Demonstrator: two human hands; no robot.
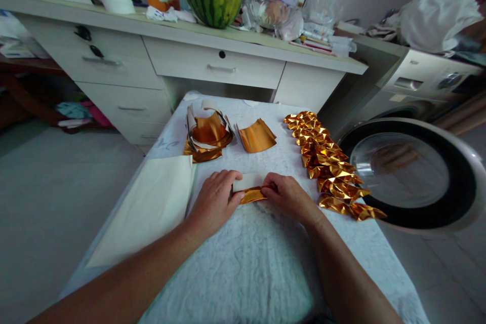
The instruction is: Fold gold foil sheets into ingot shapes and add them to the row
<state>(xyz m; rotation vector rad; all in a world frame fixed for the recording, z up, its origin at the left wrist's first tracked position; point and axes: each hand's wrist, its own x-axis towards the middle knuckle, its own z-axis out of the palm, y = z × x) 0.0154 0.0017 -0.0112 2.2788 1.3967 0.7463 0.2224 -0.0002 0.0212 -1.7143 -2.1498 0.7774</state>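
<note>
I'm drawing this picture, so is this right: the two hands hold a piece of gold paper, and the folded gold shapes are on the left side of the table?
Almost: the folded gold shapes are on the right side of the table, as the head view shows. The two hands do hold a piece of gold paper.

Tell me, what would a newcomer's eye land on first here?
Probably the glittering folded gold pieces, lined up along the right side of the cloth-covered table. Next, the big cut watermelon on the counter behind, striped rind showing. Then, near the centre, the left hand and right hand holding partly folded gold paper.
</note>
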